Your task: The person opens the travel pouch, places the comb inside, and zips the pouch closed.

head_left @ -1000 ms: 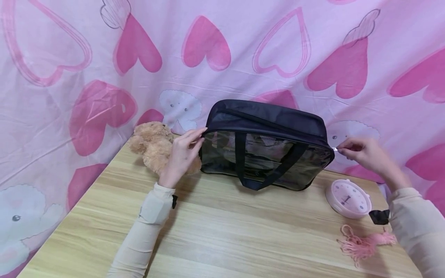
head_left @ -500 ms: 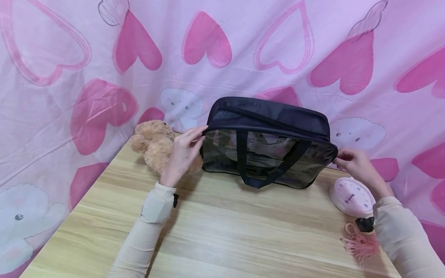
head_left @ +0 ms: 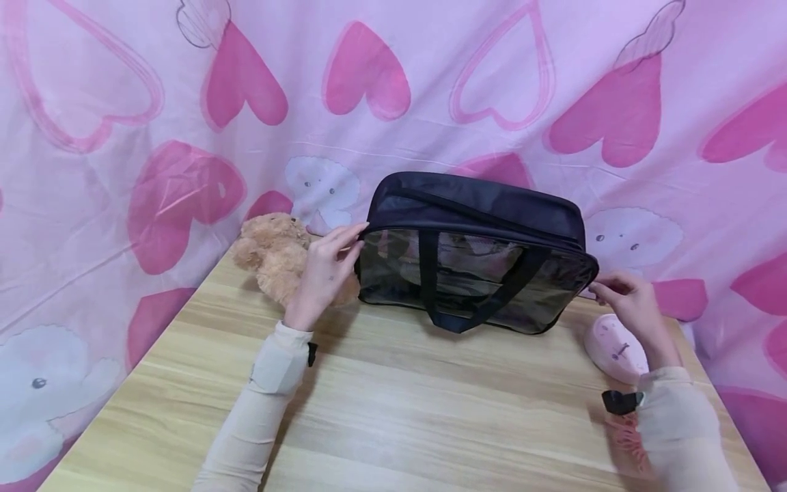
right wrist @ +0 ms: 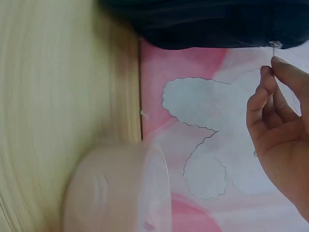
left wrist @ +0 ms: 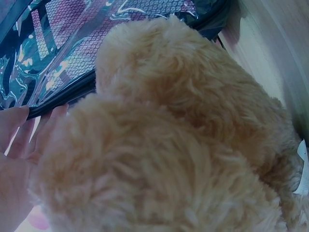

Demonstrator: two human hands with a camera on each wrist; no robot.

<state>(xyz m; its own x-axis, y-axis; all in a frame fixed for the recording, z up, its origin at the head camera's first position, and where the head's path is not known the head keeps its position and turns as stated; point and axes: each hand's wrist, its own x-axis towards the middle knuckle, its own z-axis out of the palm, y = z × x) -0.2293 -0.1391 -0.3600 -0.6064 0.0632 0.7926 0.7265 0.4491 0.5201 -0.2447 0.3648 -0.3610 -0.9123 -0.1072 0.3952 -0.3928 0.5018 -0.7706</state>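
A black bag with a see-through front and a drooping strap handle stands upright at the back of the table. My left hand pinches the rim at the bag's upper left corner, thumb in front. In the left wrist view, the black piped edge runs between the fingers and thumb. At the opposite end, my right hand pinches a small metal zipper pull between thumb and index finger. That pull hangs off the bag's right side, and its slider shows in the right wrist view.
A tan plush toy sits left of the bag, behind my left hand. A pink round clock stands near the right edge, partly covered by my right forearm. Pink yarn strands lie nearer. A heart-print curtain hangs behind.
My right hand has moved down along the bag's right end with the zipper pull, and its forearm has swung left over the clock and yarn. The left hand has kept its place.
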